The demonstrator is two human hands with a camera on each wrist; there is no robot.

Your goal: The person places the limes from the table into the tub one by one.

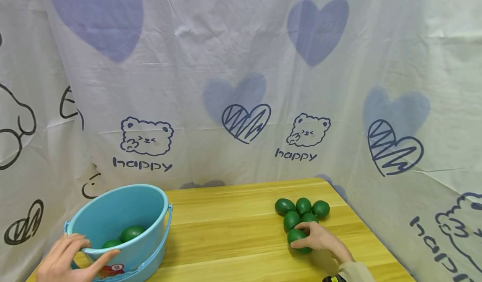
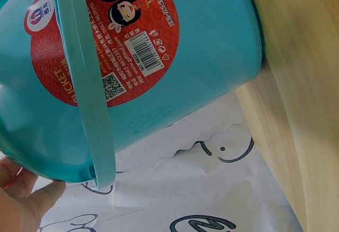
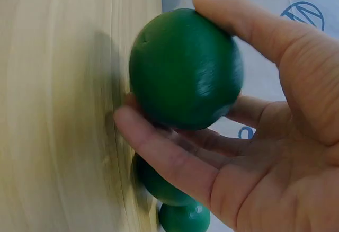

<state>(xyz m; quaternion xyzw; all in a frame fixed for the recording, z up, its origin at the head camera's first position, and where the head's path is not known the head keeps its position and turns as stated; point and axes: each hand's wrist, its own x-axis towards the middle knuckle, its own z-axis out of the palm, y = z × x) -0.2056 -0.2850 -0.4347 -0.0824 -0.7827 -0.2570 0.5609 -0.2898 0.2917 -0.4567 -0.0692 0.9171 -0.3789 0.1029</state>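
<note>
Green fruit (image 1: 296, 237) (glossy), in right hand (image 1: 321, 237)

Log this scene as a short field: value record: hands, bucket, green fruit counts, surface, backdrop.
left hand: grips bucket rim
right hand: holds one green fruit between thumb and fingers
bucket: light blue, handle lowered, red sticker on outside
fruit in bucket: two visible; rest of the bottom hidden
loose fruit on table: five, clustered beyond right hand
table: yellowish, wood-grained
backdrop: pale cloth, hearts, bears, "happy"
</note>
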